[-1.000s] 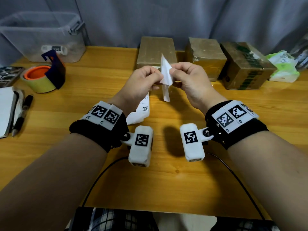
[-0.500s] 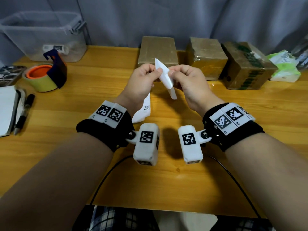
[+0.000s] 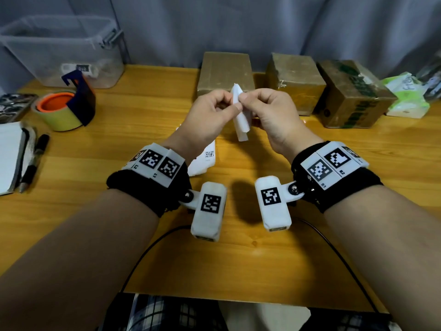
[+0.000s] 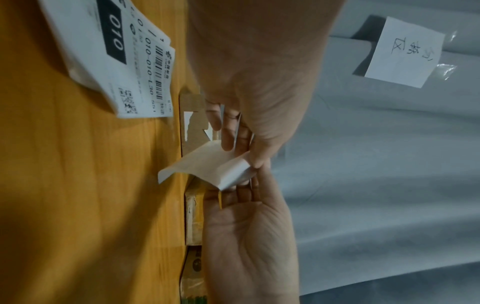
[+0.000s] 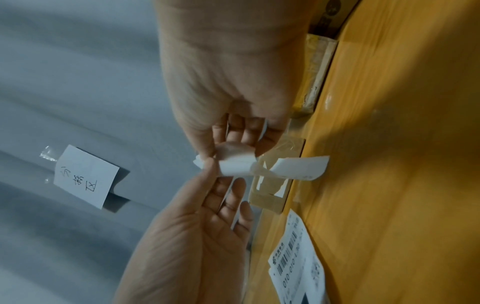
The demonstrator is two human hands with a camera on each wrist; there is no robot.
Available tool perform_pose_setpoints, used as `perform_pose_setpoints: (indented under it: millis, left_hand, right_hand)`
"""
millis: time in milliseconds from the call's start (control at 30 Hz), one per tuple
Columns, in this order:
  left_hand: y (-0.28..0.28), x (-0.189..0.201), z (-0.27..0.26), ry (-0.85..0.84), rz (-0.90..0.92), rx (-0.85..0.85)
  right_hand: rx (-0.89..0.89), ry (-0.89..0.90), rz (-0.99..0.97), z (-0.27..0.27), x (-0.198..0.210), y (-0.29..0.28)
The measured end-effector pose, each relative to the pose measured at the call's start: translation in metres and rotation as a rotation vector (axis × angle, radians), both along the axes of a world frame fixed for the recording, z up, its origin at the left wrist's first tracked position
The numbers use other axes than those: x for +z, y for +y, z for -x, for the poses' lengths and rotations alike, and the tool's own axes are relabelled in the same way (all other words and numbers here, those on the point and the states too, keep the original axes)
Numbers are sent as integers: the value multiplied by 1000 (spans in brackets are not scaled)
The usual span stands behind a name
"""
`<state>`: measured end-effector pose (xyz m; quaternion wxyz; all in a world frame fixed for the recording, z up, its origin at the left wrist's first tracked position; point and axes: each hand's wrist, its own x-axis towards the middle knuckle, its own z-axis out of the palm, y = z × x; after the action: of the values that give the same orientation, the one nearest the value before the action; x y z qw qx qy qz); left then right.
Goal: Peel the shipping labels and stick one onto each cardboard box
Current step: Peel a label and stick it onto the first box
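Both hands are raised over the middle of the wooden table, pinching one white shipping label between them. My left hand pinches its top edge with thumb and forefinger. Right beside it, my right hand pinches the same edge. The label curls and hangs down from the fingertips; its backing strip sticks out sideways. A stack of printed labels lies on the table under my left wrist. Three cardboard boxes stand in a row at the back: left, middle, right.
A clear plastic bin stands at the back left, with a tape roll in its dispenser in front of it. A notebook and pens lie at the left edge. A green tissue pack lies at the far right. A grey curtain hangs behind.
The label stood upright and flat between the hands; now it is tilted and curled, and both hands' fingertips have closed in together on its top edge.
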<state>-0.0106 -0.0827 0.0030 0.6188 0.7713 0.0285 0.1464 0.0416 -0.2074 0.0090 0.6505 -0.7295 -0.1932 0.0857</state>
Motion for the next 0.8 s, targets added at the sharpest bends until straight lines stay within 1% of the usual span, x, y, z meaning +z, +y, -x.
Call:
perform_pose_setpoints:
  millis: [67, 200, 333, 433, 633, 800]
  left_hand:
    - [0, 0, -1, 4, 26, -6]
    - [-2, 1, -2, 41, 147, 37]
    - [-4, -1, -3, 121, 192, 103]
    - [-3, -5, -4, 145, 224, 133]
    - [-1, -10, -5, 166, 275, 202]
    - [-1, -10, -6, 180, 271, 239]
  right_hand:
    - [-20, 29, -14, 0, -1, 1]
    - [-36, 131, -88, 0, -1, 3]
    - [-107, 187, -152, 2, -3, 9]
    - [-160, 219, -171, 4, -6, 11]
    - [-248, 206, -202, 1, -8, 16]
    - [-277, 197, -204, -1, -10, 16]
